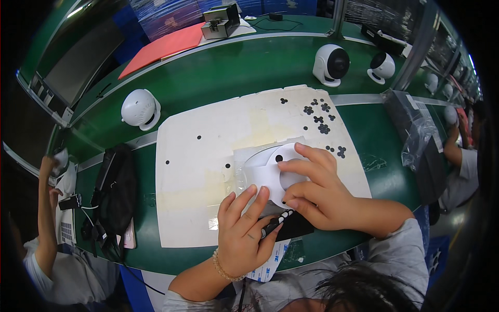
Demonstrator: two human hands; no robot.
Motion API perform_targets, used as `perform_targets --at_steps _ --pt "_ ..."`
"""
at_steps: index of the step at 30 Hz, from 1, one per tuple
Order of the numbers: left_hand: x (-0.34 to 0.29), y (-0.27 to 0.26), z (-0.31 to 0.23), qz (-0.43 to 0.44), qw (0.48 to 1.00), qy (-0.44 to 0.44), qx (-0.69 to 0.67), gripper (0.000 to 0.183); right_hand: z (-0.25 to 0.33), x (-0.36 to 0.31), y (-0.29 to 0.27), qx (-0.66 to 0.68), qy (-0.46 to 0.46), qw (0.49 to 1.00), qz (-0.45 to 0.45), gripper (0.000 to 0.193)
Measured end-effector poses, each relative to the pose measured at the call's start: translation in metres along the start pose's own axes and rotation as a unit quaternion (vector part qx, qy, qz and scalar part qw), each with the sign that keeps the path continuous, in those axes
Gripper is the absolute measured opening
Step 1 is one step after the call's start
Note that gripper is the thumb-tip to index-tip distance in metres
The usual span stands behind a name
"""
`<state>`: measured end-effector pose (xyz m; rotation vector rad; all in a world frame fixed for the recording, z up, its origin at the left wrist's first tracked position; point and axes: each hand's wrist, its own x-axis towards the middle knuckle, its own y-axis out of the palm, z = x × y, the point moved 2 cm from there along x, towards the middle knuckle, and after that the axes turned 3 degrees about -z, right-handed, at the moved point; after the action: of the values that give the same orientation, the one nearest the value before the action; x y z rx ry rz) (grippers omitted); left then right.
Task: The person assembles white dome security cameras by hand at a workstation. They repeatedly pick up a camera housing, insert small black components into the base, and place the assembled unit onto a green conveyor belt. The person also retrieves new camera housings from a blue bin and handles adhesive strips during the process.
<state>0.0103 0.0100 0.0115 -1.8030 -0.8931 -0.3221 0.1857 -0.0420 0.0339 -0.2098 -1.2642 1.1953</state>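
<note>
A white, rounded camera housing point(258, 174) with a wide oval opening lies on the board in front of me. One black round pad point(279, 158) sits on its upper rim. My right hand point(327, 190) grips the housing from the right, its index fingertip beside that pad. Near its thumb tip, a tiny black spot shows on the lower rim. My left hand point(240, 236) has two fingertips against the housing's near left side. Between its thumb and the other fingers is a slim black-and-white stick-like tool point(274, 222), partly hidden.
A white board point(192, 197) covers the green table, with loose black pads point(324, 128) at its right. White cameras point(140, 109) stand along the back. At left lies a black bag point(122, 192); at right, a grey box point(408, 119). People work on both sides.
</note>
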Motion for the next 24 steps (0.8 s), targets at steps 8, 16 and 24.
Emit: perform_targets --at_steps 8,16,24 --pt "-0.003 0.002 0.0 -0.016 0.999 -0.026 -0.011 0.016 0.013 -0.019 -0.007 -0.164 -0.021 0.985 -0.047 0.026" --pt "-0.005 0.004 0.002 -0.025 1.0 -0.008 -0.012 0.025 0.018 0.0 -0.001 0.056 -0.09 0.994 0.019 0.015" --pt "-0.003 -0.001 0.0 0.004 1.0 -0.028 -0.003 0.024 -0.019 -0.025 -0.021 0.088 0.131 0.987 -0.014 0.011"
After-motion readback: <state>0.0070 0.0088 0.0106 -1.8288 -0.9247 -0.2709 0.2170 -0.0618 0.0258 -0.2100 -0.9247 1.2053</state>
